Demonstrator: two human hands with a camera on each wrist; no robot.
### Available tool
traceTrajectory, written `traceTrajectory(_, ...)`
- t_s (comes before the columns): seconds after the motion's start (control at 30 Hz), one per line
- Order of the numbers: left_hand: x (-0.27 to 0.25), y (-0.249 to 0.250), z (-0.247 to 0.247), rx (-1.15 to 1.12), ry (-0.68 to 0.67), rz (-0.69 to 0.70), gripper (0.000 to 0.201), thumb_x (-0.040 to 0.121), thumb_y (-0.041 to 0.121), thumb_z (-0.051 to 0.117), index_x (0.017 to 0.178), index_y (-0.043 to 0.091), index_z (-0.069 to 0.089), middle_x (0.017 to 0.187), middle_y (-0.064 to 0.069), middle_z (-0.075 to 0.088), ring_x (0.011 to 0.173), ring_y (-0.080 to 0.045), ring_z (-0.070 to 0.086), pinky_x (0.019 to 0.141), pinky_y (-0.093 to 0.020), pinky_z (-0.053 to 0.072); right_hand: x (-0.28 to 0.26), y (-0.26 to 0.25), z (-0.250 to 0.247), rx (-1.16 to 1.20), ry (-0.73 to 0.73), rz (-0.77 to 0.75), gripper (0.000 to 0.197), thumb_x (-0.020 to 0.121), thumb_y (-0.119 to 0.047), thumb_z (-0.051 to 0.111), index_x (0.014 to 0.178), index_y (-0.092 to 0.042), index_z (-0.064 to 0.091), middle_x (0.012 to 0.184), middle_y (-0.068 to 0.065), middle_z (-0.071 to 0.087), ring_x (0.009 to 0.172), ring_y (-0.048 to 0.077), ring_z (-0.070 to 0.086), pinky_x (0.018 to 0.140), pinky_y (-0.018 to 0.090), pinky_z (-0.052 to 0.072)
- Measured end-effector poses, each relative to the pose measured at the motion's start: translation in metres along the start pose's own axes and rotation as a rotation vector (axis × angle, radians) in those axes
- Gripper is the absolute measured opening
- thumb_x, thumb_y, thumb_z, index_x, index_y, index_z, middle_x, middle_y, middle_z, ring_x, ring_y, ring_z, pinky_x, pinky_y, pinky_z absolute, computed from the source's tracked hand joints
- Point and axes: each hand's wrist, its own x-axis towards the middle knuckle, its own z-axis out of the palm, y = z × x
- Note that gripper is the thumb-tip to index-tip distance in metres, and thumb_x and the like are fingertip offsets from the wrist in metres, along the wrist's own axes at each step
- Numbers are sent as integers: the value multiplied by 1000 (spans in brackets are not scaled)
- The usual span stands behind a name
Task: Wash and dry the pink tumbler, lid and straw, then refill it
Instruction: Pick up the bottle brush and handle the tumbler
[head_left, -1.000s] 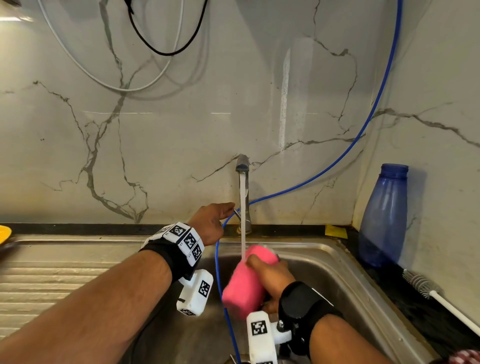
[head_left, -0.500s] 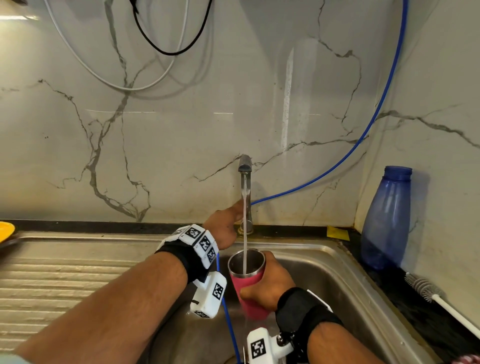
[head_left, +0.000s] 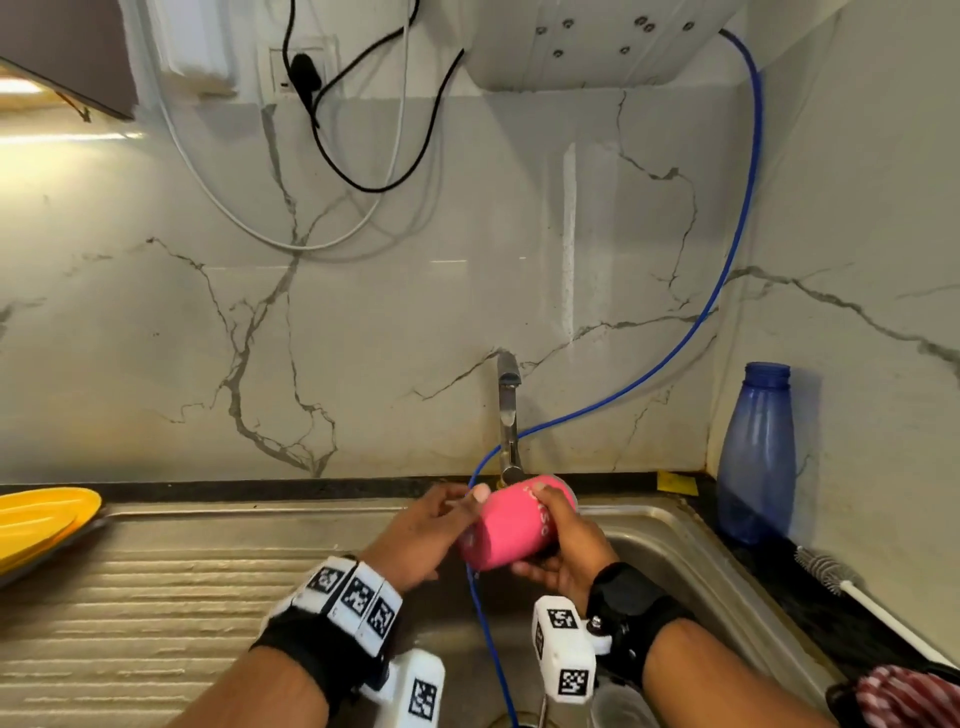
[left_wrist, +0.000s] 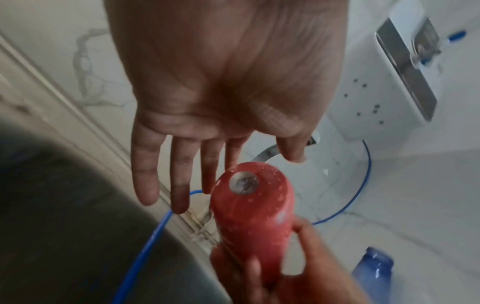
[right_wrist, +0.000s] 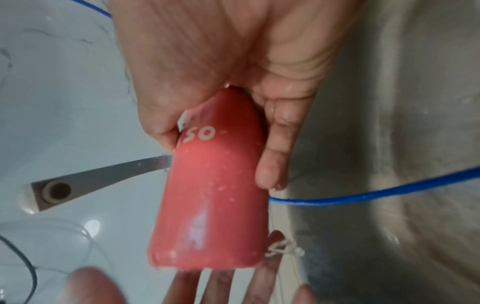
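Note:
The pink tumbler (head_left: 511, 525) lies tilted on its side over the sink, just in front of the tap (head_left: 506, 410). Its mouth points away from me and its base toward my left hand. My right hand (head_left: 550, 525) grips its body, thumb on top by the white lettering (right_wrist: 207, 133), fingers underneath. My left hand (head_left: 457, 512) is spread with straight fingers at the base (left_wrist: 245, 183), which carries a round metal disc. Its fingertips (right_wrist: 207, 288) lie against the base end. Water drops cling to the tumbler (right_wrist: 213, 195). No water runs from the tap. No lid or straw shows.
A blue hose (head_left: 701, 312) runs down the wall into the steel sink (head_left: 691, 561). At the right stand a blue bottle (head_left: 758, 457), a bottle brush (head_left: 841, 577) and a red checked cloth (head_left: 904, 696). The ribbed draining board (head_left: 182, 597) and a yellow plate (head_left: 41, 519) lie left.
The tumbler stood upright under the running tap with my left hand at the tap. Now the water is off, the tumbler is tipped sideways, and my left hand has come to its base.

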Motion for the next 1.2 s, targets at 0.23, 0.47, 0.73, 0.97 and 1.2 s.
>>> traceTrajectory(0.23,-27,-8,26,-6,304,172,71,73,34,87,131,31,48,118,10,62,106,-11,62,82,-17,50,-31,5,-1,-241,-179,256,91,89,-79,32,105,5,62,74,23,70,53,27,68,44,27,54)
traceTrajectory(0.47,-27,-18,15,-3,366,224,68,65,47,90,120,43,51,111,19,63,98,-3,62,89,-30,55,-33,21,4,-555,-198,242,93,91,-79,17,121,-2,58,87,19,70,65,32,72,61,37,57)
traceTrajectory(0.73,-18,-19,9,26,373,246,67,69,53,86,126,31,59,111,17,65,100,-7,62,88,-25,48,-35,11,5,-885,-352,-547,86,71,-54,84,142,-33,40,125,-16,60,110,-9,60,87,13,51)
traceTrajectory(0.97,-14,-24,10,-36,156,270,78,68,54,85,136,33,54,121,16,66,100,-1,66,87,-22,55,-28,7,-2,-1062,-98,-648,101,54,-42,91,141,-25,43,121,-7,64,106,12,63,86,23,49)
traceTrajectory(1.2,-17,-24,7,7,209,266,95,61,69,72,143,29,47,131,14,58,105,-3,60,76,-12,43,-6,18,-24,-1141,42,-439,92,49,-43,96,129,-25,56,116,-8,69,106,13,66,93,31,55)
